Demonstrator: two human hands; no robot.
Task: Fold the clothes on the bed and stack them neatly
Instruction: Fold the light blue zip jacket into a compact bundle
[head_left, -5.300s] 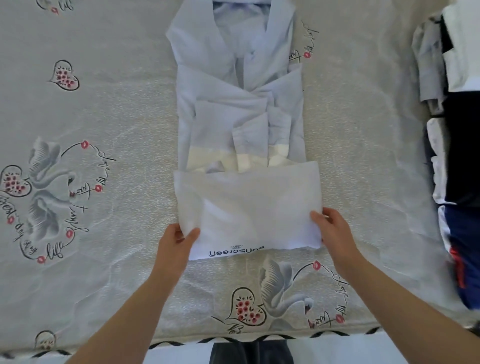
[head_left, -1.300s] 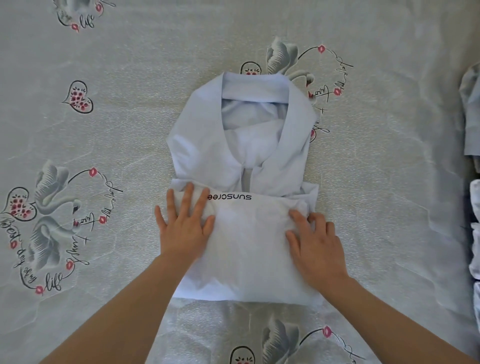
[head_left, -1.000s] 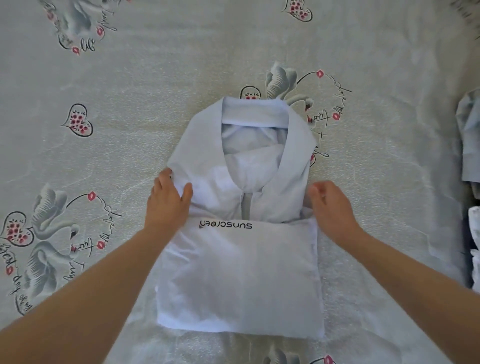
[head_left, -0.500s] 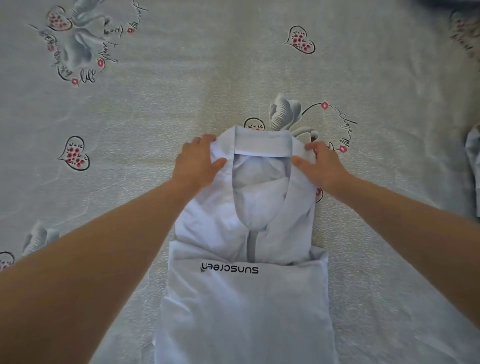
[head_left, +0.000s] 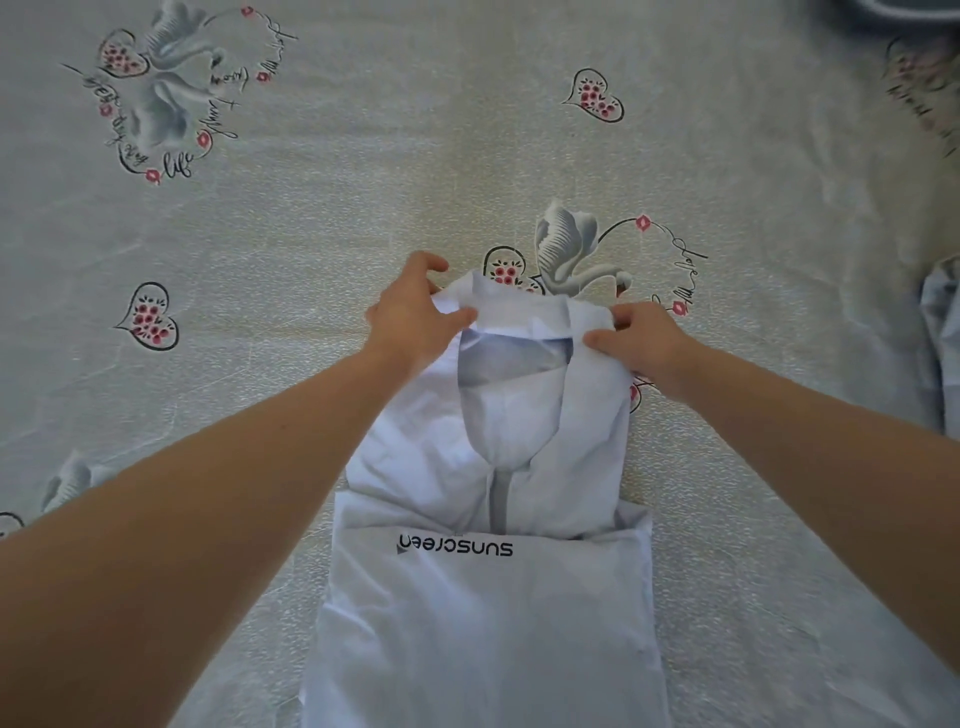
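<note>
Your left hand (head_left: 410, 317) and right hand (head_left: 641, 340) are bare: no gloves, rings or watch showing. Both forearms bare up to the frame edge, no sleeves in view.

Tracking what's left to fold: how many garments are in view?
2. The pale blue shirt lies on the bed, nearest the camera; another pale garment shows at the right edge, mostly cropped. More may lie outside the frame.
</note>
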